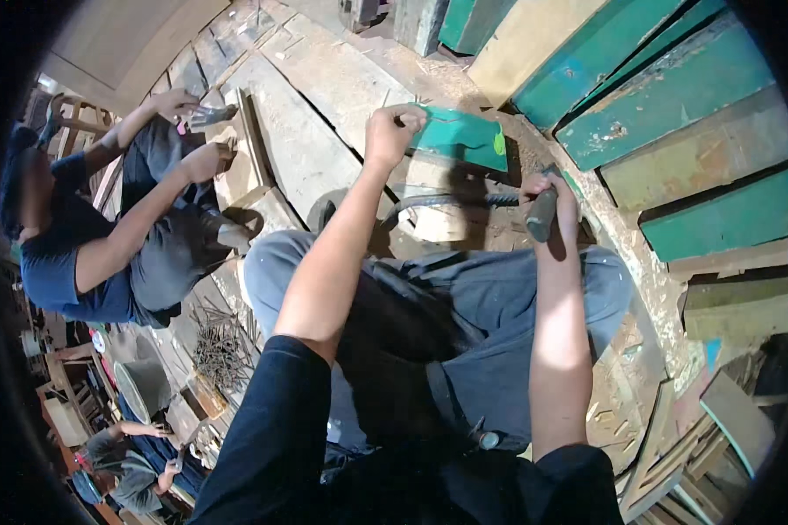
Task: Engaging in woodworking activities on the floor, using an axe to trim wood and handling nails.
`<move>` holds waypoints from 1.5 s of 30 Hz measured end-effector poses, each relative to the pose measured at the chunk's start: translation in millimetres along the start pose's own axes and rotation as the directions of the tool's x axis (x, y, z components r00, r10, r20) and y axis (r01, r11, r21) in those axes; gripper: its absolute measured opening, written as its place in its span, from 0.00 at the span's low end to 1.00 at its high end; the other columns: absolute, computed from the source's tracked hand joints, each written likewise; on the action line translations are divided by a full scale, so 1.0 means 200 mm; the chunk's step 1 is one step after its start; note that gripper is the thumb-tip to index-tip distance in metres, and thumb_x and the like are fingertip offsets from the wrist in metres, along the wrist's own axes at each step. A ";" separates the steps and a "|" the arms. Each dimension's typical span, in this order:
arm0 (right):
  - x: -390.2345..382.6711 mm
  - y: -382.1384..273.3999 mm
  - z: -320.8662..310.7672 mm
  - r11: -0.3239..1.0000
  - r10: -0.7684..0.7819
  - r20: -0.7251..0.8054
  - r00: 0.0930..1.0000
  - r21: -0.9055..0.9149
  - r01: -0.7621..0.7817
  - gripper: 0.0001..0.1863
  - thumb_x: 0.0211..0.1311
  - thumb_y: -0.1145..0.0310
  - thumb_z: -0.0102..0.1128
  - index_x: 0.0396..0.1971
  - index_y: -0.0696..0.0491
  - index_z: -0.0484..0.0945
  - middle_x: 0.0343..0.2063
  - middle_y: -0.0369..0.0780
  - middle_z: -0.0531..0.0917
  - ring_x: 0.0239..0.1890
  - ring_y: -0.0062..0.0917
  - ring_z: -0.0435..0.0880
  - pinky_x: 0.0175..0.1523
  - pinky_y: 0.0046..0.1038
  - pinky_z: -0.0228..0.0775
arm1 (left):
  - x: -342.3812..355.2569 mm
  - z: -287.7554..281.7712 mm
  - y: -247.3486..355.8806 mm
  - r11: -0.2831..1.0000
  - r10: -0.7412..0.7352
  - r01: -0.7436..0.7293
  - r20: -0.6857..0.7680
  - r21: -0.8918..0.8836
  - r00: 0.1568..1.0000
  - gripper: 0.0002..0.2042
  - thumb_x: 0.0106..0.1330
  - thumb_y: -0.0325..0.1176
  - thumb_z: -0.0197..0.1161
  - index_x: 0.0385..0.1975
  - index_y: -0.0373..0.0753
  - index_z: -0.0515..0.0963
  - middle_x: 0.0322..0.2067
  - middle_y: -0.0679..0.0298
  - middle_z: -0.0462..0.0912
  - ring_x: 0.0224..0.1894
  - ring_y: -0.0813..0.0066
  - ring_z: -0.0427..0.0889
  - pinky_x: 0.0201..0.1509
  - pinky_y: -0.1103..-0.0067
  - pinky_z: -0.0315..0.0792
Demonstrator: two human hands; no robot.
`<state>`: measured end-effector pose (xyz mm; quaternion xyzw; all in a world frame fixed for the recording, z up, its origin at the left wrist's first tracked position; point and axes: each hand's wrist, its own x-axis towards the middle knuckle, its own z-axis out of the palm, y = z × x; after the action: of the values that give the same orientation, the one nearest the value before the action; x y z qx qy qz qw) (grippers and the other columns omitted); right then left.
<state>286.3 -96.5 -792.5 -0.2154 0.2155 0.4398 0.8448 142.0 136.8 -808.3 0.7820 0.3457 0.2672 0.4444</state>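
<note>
My left hand (pixel 394 131) grips the green board (pixel 460 138) on the plank floor (pixel 311 144); my right hand (pixel 547 199) clenches a crowbar (pixel 451 202) beneath it. I should pry slowly, steadying the board.

Hammer head (pixel 547 166) hidden behind right hand (pixel 547 197); co-worker's tool (pixel 208 115) blurred.

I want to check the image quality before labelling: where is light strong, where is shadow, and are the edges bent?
Head view: sunlight falls bright on the right forearm and on the floor planks; the lap lies in deep shadow; the green-painted boards curve toward the rim from fisheye distortion; the corners are black; the left hand and the right hand look slightly soft.
</note>
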 end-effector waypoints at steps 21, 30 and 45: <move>-0.05 0.11 0.10 0.863 0.037 0.008 0.999 -0.505 -0.028 0.09 0.66 0.63 0.53 0.35 0.50 0.65 0.20 0.32 0.67 0.16 0.14 0.63 0.22 0.20 0.59 | -0.07 0.12 -0.17 0.831 0.322 -0.256 -0.051 0.494 0.945 0.08 0.56 0.29 0.63 0.36 0.44 0.83 0.37 0.59 0.79 0.43 0.58 0.78 0.48 0.68 0.72; -0.17 0.23 0.23 0.573 -0.093 0.176 0.980 -0.796 0.197 0.08 0.68 0.65 0.50 0.39 0.49 0.64 0.21 0.32 0.67 0.13 0.13 0.62 0.16 0.17 0.56 | -0.05 0.15 -0.22 0.902 0.314 -0.289 -0.029 0.320 0.949 0.07 0.56 0.25 0.62 0.35 0.36 0.80 0.35 0.56 0.80 0.42 0.56 0.78 0.47 0.68 0.72; -0.07 0.29 0.13 0.349 -0.115 0.236 0.965 -0.900 0.262 0.08 0.67 0.66 0.50 0.38 0.52 0.62 0.21 0.36 0.68 0.11 0.17 0.65 0.12 0.20 0.58 | -0.05 0.13 -0.24 0.963 0.245 -0.240 -0.022 0.125 0.969 0.07 0.57 0.27 0.65 0.34 0.34 0.78 0.36 0.55 0.76 0.40 0.57 0.78 0.44 0.71 0.73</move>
<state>234.4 -61.2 -773.2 -0.6445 -0.1495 0.3972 0.6360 140.8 133.0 -864.2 0.8389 0.2713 0.3127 0.3534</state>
